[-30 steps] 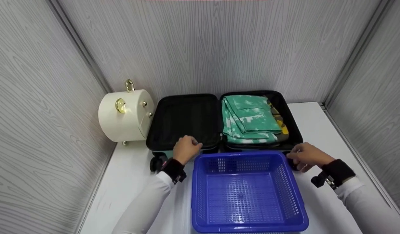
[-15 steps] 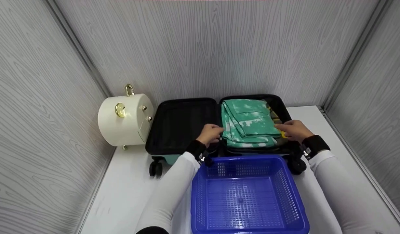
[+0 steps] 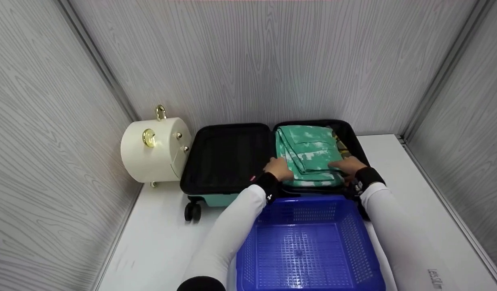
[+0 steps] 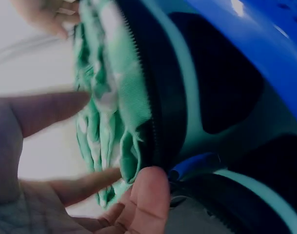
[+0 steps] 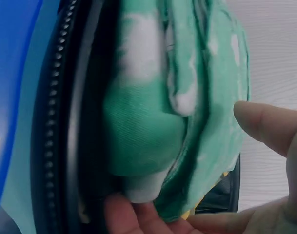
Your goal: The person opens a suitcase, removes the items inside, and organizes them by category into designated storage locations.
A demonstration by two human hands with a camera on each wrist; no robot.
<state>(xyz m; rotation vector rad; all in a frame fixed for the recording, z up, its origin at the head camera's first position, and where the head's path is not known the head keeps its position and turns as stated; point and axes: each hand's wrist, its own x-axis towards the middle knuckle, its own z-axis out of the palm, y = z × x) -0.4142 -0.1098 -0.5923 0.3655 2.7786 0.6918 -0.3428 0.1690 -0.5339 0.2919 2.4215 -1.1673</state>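
Observation:
A folded green and white tie-dye garment lies in the right half of an open suitcase. My left hand is at its near left corner; in the left wrist view the fingertips touch the cloth's side by the zipper, with the thumb spread apart from them. At the near right corner is my right hand. Its fingers reach down between cloth and suitcase wall, their tips partly hidden, while the thumb stands beside the top layer. Neither hand visibly pinches the cloth.
A blue plastic basket stands just in front of the suitcase, under my forearms. A camouflage-patterned cloth with yellow lies beside the green garment. A cream drum-shaped case with gold fittings stands at left. Panel walls enclose the table.
Both hands have moved from the basket's far corners forward to the green garment's near corners. The left went right, the right went left. The garment stays in the suitcase.

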